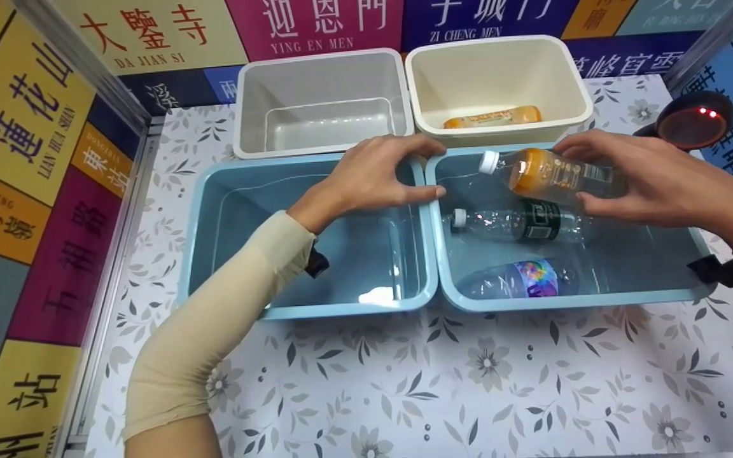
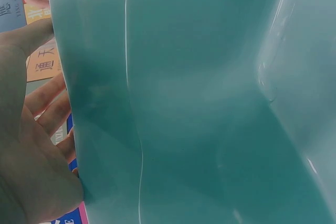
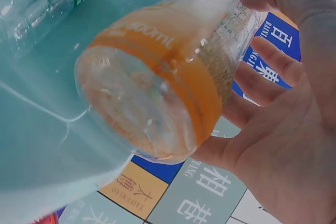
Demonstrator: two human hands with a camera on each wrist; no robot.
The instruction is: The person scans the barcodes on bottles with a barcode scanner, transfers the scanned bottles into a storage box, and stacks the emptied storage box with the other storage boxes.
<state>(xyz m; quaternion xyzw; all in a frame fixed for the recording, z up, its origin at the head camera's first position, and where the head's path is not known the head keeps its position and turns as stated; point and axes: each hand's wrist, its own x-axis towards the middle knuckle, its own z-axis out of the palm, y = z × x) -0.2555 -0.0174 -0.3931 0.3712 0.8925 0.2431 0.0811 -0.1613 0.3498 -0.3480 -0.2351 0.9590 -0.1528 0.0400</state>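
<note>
My right hand (image 1: 653, 175) grips a clear plastic bottle (image 1: 548, 173) with an orange label and white cap, held tilted over the right blue bin (image 1: 570, 303). The right wrist view shows the bottle's base (image 3: 136, 103) towards the camera, with thumb and fingers around its side. Below it in that bin lie a clear bottle with a dark green label (image 1: 541, 221) and a bottle with a colourful purple label (image 1: 535, 280). My left hand (image 1: 373, 173) is over the left blue bin (image 1: 347, 310), thumb and fingers spread near the adjoining rims, holding nothing.
Behind the blue bins stand a grey bin (image 1: 322, 73) and a cream bin (image 1: 500, 76), which holds an orange-labelled bottle (image 1: 494, 118). A dark round device with red lights (image 1: 694, 121) is at the back right. Colourful sign panels (image 1: 35, 127) wall the flower-patterned tabletop (image 1: 404, 381).
</note>
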